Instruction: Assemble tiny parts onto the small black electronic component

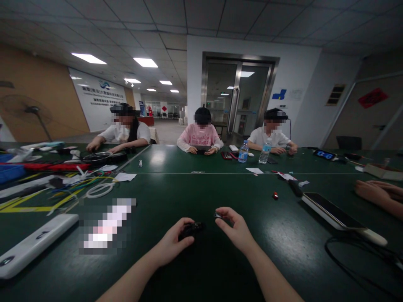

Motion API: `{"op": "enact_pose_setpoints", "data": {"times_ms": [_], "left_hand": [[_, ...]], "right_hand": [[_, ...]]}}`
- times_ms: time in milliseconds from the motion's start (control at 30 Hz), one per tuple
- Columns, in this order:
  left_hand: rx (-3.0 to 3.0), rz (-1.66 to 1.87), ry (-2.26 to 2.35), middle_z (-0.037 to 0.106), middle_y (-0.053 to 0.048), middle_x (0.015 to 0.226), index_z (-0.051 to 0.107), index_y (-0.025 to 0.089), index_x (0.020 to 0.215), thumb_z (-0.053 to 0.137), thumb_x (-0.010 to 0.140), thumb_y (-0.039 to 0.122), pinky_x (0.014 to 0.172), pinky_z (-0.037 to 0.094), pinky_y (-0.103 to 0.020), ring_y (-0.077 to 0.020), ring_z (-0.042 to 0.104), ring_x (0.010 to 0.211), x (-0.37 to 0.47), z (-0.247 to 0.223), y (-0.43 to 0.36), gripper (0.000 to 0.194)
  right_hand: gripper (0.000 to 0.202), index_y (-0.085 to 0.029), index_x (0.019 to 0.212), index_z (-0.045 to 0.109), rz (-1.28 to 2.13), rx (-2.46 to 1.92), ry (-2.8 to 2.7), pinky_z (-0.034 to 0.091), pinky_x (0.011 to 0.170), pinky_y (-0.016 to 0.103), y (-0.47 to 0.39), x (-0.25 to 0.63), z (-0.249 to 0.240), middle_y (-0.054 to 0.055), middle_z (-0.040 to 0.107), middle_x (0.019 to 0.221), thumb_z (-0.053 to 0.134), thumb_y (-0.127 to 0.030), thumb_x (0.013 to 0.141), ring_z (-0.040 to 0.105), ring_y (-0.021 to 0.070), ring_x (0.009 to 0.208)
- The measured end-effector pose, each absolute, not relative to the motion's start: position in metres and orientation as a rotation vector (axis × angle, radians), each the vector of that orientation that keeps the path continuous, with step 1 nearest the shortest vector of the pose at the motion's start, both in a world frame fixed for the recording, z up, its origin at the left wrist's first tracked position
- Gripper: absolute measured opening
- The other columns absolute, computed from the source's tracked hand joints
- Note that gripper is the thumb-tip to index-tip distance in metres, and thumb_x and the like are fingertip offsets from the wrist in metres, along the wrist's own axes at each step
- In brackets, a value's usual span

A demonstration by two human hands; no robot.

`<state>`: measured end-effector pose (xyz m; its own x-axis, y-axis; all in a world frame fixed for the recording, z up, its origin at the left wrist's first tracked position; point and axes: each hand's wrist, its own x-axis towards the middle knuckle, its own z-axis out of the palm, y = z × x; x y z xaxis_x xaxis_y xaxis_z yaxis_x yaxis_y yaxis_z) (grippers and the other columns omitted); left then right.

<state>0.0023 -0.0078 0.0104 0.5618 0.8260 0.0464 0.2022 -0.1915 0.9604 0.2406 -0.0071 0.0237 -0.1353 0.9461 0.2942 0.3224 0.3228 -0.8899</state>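
Note:
My left hand (174, 243) rests low on the dark green table (176, 197) and grips a small black object (192, 229) between thumb and fingers. Just to its right, my right hand (234, 228) pinches a tiny dark part (218, 215) between thumb and forefinger, a few centimetres from the black object. Both forearms reach in from the bottom edge. What the small pieces are is too dark to tell.
A white power strip (31, 247) lies at the left, cables and ties (91, 184) behind it. A phone on a white block (333, 212) and a black cord (355, 256) lie right. Another person's hand (378, 195) rests far right. Three people sit across, with water bottles (243, 152).

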Motion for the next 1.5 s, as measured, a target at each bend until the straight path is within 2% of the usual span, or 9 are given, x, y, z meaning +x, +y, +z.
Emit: {"op": "enact_pose_setpoints", "data": {"times_ms": [400,733,1000,1133,1400,1500], "left_hand": [[1.664,0.688,0.884,0.053,-0.004,0.119,0.042,0.025,0.117,0.058,0.08,0.017,0.09,0.04,-0.036,-0.0216,0.053,0.108,0.0,0.007,-0.006,0.041],[1.733,0.698,0.882,0.053,-0.003,0.116,0.042,0.026,0.115,0.058,0.077,0.013,0.09,0.039,-0.037,-0.0209,0.054,0.103,0.0,0.007,-0.006,0.043],[1.737,0.674,0.901,0.054,-0.003,0.116,0.043,0.025,0.116,0.058,0.076,0.012,0.09,0.039,-0.036,-0.0211,0.054,0.104,0.001,0.012,-0.007,0.045],[1.72,0.649,0.918,0.056,-0.004,0.116,0.043,0.023,0.116,0.058,0.076,0.013,0.09,0.04,-0.036,-0.0208,0.055,0.104,0.003,0.016,-0.009,0.044],[1.709,0.674,0.87,0.06,-0.003,0.109,0.046,0.022,0.113,0.06,0.075,0.017,0.09,0.042,-0.036,-0.0207,0.057,0.102,0.005,0.013,-0.008,0.041],[1.724,0.697,0.853,0.059,-0.003,0.11,0.047,0.022,0.112,0.061,0.074,0.015,0.092,0.04,-0.037,-0.0212,0.055,0.104,0.007,0.011,-0.007,0.042]], "right_hand": [[0.032,-0.022,0.097,0.06,0.845,-1.136,-1.452,0.046,0.081,0.036,-0.002,0.259,0.024,0.005,0.061,0.092,0.062,-0.043,0.074,0.057,0.0208,0.088],[0.03,-0.023,0.098,0.059,0.817,-1.068,-1.311,0.046,0.077,0.033,-0.004,0.263,0.028,0.004,0.061,0.092,0.062,-0.041,0.074,0.055,0.021,0.09],[0.038,-0.023,0.096,0.06,0.873,-1.076,-1.298,0.047,0.077,0.035,-0.002,0.26,0.026,0.005,0.061,0.091,0.066,-0.048,0.069,0.056,0.0213,0.087],[0.036,-0.022,0.098,0.06,0.952,-1.1,-1.398,0.046,0.08,0.036,-0.002,0.256,0.023,0.005,0.062,0.093,0.065,-0.044,0.07,0.058,0.0201,0.087],[0.02,-0.023,0.092,0.063,0.988,-1.16,-1.743,0.043,0.087,0.039,-0.019,0.221,0.03,0.002,0.063,0.092,0.062,-0.033,0.075,0.057,0.0204,0.092],[0.017,-0.024,0.091,0.063,0.972,-1.089,-1.774,0.04,0.093,0.037,-0.023,0.209,0.029,0.003,0.059,0.104,0.064,-0.027,0.074,0.054,0.0201,0.102]]}}
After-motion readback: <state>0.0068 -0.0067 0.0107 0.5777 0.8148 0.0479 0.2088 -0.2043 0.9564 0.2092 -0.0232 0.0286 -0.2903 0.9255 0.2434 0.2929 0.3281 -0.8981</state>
